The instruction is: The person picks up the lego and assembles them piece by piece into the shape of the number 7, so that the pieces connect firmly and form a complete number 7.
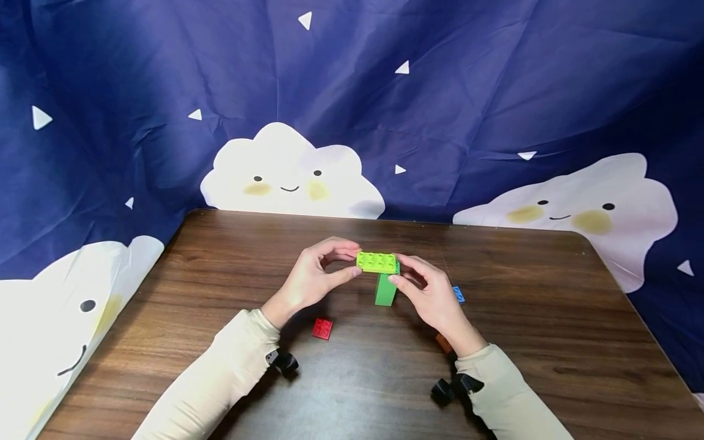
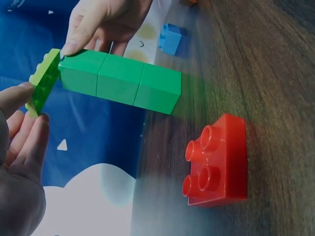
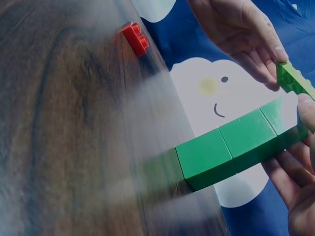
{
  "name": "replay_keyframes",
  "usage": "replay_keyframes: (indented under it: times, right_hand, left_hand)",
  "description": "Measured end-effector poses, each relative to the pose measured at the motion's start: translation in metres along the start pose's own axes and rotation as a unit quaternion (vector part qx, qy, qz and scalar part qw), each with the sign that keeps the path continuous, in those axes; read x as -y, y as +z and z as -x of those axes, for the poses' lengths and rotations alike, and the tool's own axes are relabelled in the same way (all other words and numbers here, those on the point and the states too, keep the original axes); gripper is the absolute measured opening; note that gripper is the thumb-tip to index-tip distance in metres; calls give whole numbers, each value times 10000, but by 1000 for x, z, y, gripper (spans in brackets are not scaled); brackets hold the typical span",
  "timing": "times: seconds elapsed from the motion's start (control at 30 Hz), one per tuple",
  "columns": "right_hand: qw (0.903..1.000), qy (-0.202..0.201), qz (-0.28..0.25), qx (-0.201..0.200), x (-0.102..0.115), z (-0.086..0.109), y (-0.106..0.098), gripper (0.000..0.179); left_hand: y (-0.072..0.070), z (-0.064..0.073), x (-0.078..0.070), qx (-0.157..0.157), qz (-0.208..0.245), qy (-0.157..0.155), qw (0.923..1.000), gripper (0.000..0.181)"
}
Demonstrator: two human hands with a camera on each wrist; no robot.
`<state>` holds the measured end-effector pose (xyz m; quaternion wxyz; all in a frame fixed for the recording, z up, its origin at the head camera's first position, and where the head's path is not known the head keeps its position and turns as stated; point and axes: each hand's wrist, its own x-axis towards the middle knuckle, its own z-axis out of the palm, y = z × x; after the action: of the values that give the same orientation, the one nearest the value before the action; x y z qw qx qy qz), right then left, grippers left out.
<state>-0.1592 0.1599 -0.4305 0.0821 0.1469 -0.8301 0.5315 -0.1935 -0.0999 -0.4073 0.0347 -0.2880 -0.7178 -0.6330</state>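
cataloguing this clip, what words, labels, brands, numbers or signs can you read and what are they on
No readable text in any view.
Cloth: printed clouds and triangles, no legible writing.
Green stack: none visible.
Lime brick, red brick: any stud lettering is too small or blurred to read.
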Motion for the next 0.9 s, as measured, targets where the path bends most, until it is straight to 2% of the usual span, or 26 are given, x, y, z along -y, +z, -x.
replay_keyframes:
  times: [0.2, 0.37, 0.6, 0.73, 0.9]
  right_hand:
    - [10000, -78, 5, -28, -1, 0, 0, 47]
    - [9994, -281, -207, 60, -3, -1, 0, 49]
    - [9973, -714, 131, -60, -3, -3, -1, 42]
    - [9955, -930, 110, -149, -2, -4, -1, 38]
    - [9957, -910, 29, -192, 0, -4, 1, 35]
  left_hand:
    - [3, -1, 1, 65, -47, 11, 10000, 39]
    - [4, -2, 1, 141, -84, -50, 9999, 39]
    - [5, -3, 1, 169, -127, -129, 9997, 38]
    - [6, -5, 1, 206, -192, -81, 9996, 38]
    - [7, -6, 2, 246, -222, -63, 9994, 38]
